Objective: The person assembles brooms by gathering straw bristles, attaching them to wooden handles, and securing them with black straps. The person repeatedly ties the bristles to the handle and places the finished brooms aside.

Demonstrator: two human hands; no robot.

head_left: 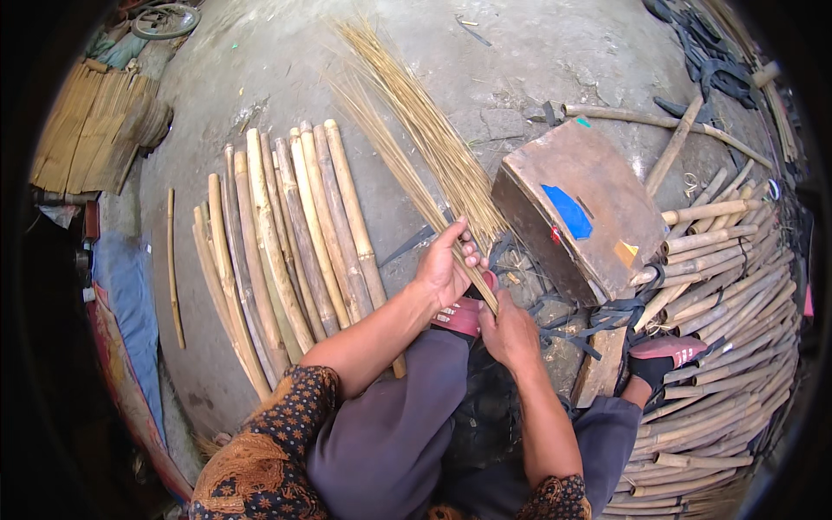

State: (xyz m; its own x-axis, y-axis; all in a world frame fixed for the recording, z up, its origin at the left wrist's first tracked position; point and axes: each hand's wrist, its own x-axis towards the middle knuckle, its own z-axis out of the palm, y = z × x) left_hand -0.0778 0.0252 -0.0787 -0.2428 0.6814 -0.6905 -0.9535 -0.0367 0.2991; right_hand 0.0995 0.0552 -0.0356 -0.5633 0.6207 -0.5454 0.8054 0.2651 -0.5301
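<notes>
Your left hand [445,267] was wrapped around the lower part of a bundle of thin straw-coloured sticks [425,139], fingers curled over it from the left, while your right hand [510,334] clenched the very base of the same bundle just below and to the right. The sticks fanned up and away from you across the bare concrete floor [260,69], their tips well apart from one another, their bases pinched together between your two hands above your lap.

You seemed to be at the gathering stage: the bundle was collected but loose, not yet bound, and I could not see any tie around it. The next move, as I judged it, called for a tighter squeeze at the base and an evening-up of the ends before anything could hold them.

Just left of your left forearm lay a row of thick bamboo poles [286,234]. A worn brown wooden block [581,208] with a blue patch sat near your right, with more cut bamboo pieces [728,329] heaped beyond it.
</notes>
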